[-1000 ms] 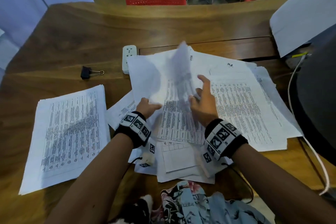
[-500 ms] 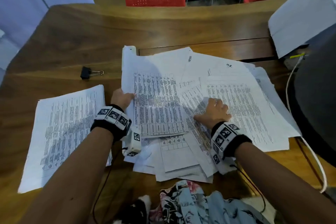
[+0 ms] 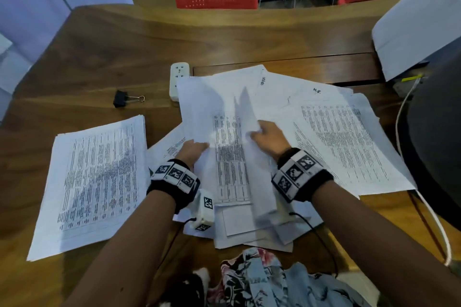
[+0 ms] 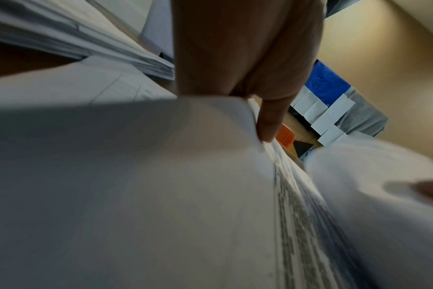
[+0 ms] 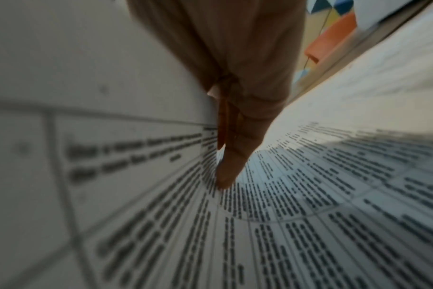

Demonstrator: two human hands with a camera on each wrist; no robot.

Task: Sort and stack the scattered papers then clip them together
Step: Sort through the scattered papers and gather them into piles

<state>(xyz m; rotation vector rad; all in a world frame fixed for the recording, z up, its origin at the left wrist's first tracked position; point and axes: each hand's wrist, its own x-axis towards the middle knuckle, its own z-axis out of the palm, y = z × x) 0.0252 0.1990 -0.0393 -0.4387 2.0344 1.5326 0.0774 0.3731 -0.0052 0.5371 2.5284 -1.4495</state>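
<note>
Head view: both hands lift sheets mid-pile.

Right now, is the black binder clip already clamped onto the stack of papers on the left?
No, the binder clip lies alone on the bare wooden table, apart from the stack of papers nearer the person.

A squared stack of printed sheets lies flat at the table's left. The scattered papers, white with dense tables of text, overlap loosely at the centre and right, one sheet lifted on edge and blurred. A black binder clip sits apart behind the stack, its jaws closed on nothing.
</note>
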